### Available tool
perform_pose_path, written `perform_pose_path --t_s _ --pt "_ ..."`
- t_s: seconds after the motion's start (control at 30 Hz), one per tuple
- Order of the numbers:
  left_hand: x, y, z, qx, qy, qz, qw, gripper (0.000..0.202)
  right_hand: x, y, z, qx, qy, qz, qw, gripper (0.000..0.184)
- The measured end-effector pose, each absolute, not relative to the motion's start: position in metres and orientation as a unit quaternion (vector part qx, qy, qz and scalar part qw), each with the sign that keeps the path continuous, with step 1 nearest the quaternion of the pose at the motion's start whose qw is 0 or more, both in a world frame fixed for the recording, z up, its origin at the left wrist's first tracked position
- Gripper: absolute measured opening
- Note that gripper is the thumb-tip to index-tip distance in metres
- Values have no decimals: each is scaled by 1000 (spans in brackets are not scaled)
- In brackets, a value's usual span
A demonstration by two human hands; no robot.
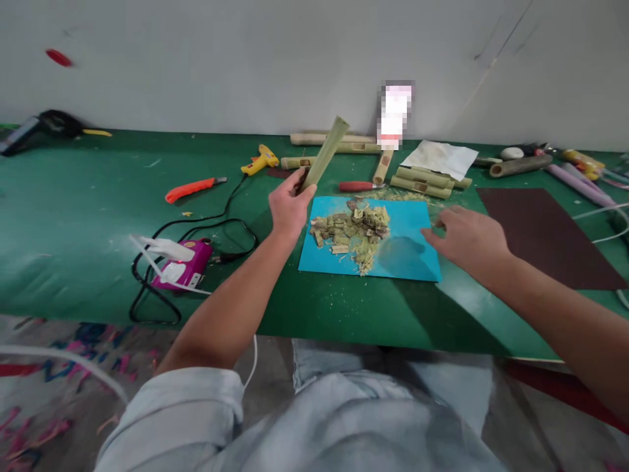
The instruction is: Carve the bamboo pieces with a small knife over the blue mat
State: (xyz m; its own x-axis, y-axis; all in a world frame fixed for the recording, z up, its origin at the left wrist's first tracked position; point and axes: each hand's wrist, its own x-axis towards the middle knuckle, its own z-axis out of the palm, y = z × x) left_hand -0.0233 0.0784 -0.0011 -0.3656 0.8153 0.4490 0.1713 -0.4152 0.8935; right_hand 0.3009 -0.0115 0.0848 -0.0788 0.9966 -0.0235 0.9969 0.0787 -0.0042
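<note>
My left hand [289, 206] is closed round the lower end of a split bamboo piece [326, 152], which points up and away, tilted to the right. My right hand [466, 239] hovers palm down over the right edge of a blue sheet [407, 255] with its fingers loosely curled; I cannot see anything in it. A heap of bamboo chips and shavings [354, 231] lies on the blue sheet between my hands.
On the green table [73, 196] lie several bamboo tubes [422, 182], a red-handled knife [356, 186], an orange-handled cutter [192, 189], a yellow glue gun [260, 159], a magenta tool with black cord [183, 267], white paper [441, 158] and a dark brown sheet [543, 236].
</note>
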Motion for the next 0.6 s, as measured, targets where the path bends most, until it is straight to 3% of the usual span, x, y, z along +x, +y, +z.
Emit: perform_pose_path --t_s 0.3,0.6 --pt "-41 85 -1 487 486 684 242 44 133 -26 62 370 923 -105 19 47" --pt "-40 85 1 492 511 666 230 42 101 -24 34 309 944 -108 46 28"
